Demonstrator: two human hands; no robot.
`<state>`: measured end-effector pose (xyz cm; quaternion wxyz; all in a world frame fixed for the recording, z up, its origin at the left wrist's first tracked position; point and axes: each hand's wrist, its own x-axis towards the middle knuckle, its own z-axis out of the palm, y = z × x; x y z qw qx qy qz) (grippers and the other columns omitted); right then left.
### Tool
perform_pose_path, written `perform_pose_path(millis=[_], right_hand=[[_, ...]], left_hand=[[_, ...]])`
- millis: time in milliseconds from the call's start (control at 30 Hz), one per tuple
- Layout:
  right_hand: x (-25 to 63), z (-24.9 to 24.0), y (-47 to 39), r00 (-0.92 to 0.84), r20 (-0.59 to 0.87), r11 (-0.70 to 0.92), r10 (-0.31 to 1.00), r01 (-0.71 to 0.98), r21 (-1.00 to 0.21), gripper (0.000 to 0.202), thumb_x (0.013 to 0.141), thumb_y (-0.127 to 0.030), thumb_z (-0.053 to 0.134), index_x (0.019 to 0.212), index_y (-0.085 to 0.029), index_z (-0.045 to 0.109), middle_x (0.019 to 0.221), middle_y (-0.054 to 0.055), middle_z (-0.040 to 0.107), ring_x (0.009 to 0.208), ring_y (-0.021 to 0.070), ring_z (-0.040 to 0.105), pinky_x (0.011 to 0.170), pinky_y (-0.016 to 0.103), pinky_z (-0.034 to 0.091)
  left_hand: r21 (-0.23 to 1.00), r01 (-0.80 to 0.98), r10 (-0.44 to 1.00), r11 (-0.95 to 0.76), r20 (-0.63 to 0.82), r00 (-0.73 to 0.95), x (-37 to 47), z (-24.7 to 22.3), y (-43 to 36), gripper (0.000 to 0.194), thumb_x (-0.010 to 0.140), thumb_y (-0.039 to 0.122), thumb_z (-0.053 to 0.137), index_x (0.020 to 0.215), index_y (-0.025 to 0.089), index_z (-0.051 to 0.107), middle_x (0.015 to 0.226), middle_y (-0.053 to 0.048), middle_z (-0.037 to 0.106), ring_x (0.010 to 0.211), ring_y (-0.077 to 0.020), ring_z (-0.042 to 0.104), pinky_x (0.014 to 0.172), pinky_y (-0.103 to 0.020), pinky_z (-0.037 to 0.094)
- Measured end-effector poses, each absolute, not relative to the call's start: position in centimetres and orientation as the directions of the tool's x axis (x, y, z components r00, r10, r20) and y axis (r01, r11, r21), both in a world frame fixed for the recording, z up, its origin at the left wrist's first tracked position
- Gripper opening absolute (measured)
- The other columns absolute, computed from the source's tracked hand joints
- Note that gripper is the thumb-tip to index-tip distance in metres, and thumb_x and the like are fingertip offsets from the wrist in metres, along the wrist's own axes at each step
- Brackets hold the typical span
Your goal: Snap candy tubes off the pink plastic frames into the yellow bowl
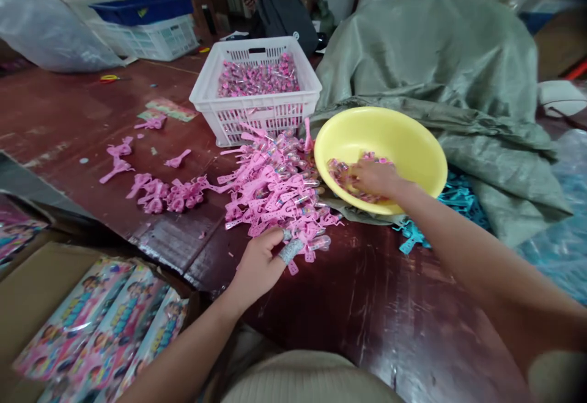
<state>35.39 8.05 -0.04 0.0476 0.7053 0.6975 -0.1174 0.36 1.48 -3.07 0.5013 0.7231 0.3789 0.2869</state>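
My left hand (263,262), with silvery tape round its fingertips, is closed on a pink plastic piece at the near edge of a heap of pink pieces (270,189). Clear tubes with coloured beads are mixed into that heap. Inside the yellow basin (426,152), my right hand (373,178) reaches down among small pink-capped tubes (339,170); its fingertips are partly hidden there. Behind the heap stands a white crate (257,112) holding many similar tubes.
Loose pink pieces (183,194) lie left of the heap. Blue pieces (463,198) sit beside a green cloth (435,54). A carton (27,287) of printed packs is at lower left. Scissors (110,77) lie further back.
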Motion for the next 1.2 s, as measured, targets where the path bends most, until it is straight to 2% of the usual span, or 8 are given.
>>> perform_pose_path(millis=[67,167,300,467,700,933,1067,1200], right_hand=[[34.2,1.0,6.3,0.008,-0.122,-0.027,0.993,0.988,-0.155,0.027,0.093,-0.040,0.052,0.109,-0.020,0.061,0.115,0.015,0.065,0.107,0.0307,0.061,0.091,0.049,0.051],[30.6,2.8,2.2,-0.135,0.034,0.130,0.990,0.819,-0.558,0.027,0.094,-0.040,0.055,0.114,-0.024,0.055,0.108,0.009,0.067,0.095,0.0213,0.064,0.082,0.036,0.055],[25.9,4.1,-2.2,-0.309,-0.023,0.172,0.951,0.588,-0.790,0.024,0.091,-0.034,0.061,0.111,-0.021,0.058,0.090,0.004,0.064,0.070,0.0110,0.058,0.056,0.021,0.046],[25.7,4.5,-2.7,-0.381,-0.019,0.232,0.924,0.601,-0.765,0.032,0.093,-0.038,0.062,0.120,-0.022,0.065,0.093,0.003,0.069,0.071,0.0100,0.059,0.063,0.023,0.048],[25.6,4.5,-3.5,-0.509,0.109,0.499,0.854,0.741,-0.449,0.030,0.098,-0.034,0.055,0.126,-0.025,0.063,0.118,0.006,0.068,0.106,0.0170,0.064,0.090,0.030,0.050],[23.7,4.0,-3.7,-0.372,-0.097,0.271,0.923,0.810,-0.520,0.041,0.102,-0.047,0.043,0.086,-0.019,0.068,0.078,0.003,0.065,0.075,0.0142,0.059,0.070,0.029,0.043],[23.6,3.8,-3.6,-0.321,-0.035,0.242,0.946,0.777,-0.581,0.044,0.089,-0.053,0.065,0.122,-0.023,0.061,0.096,0.004,0.069,0.071,0.0124,0.060,0.067,0.027,0.047],[23.6,3.7,-3.7,-0.420,0.074,0.379,0.904,0.712,-0.591,0.028,0.096,-0.040,0.060,0.119,-0.024,0.062,0.110,0.004,0.072,0.093,0.0151,0.068,0.083,0.028,0.052]], left_hand=[[0.955,0.225,0.824,-0.192,0.033,0.565,0.5,-3.0,1.8,0.032,0.095,0.033,0.061,0.070,0.013,0.057,0.071,0.000,0.052,0.071,-0.0122,0.047,0.067,-0.025,0.035],[0.976,0.167,0.813,-0.136,0.014,0.582,1.0,-2.9,2.0,0.036,0.095,0.038,0.063,0.069,0.013,0.060,0.069,-0.001,0.053,0.071,-0.0127,0.047,0.068,-0.025,0.037],[0.990,0.077,0.783,-0.118,0.046,0.620,1.9,-2.6,1.7,0.029,0.094,0.036,0.064,0.077,0.013,0.066,0.077,-0.003,0.059,0.075,-0.0143,0.052,0.071,-0.026,0.040],[0.978,0.051,0.752,-0.201,0.120,0.648,2.0,-1.8,1.0,0.024,0.096,0.028,0.060,0.076,0.014,0.066,0.079,-0.004,0.061,0.077,-0.0149,0.054,0.071,-0.027,0.041],[0.920,0.151,0.740,-0.362,0.185,0.646,1.2,-1.5,-0.2,0.022,0.097,0.020,0.055,0.082,0.014,0.069,0.083,-0.006,0.064,0.077,-0.0152,0.059,0.070,-0.028,0.046],[0.649,0.287,0.654,-0.705,0.437,0.618,0.1,-2.6,-0.6,0.021,0.095,0.013,0.052,0.107,0.016,0.069,0.114,-0.008,0.070,0.098,-0.0174,0.067,0.084,-0.028,0.054],[0.633,0.302,0.652,-0.713,0.439,0.618,-0.4,-2.1,0.1,0.024,0.091,0.008,0.050,0.105,0.015,0.069,0.110,-0.007,0.070,0.095,-0.0173,0.068,0.079,-0.028,0.055],[0.622,0.259,0.625,-0.739,0.492,0.606,-0.5,-1.7,0.5,0.020,0.090,0.007,0.051,0.097,0.014,0.069,0.108,-0.008,0.070,0.093,-0.0167,0.068,0.077,-0.027,0.054]])
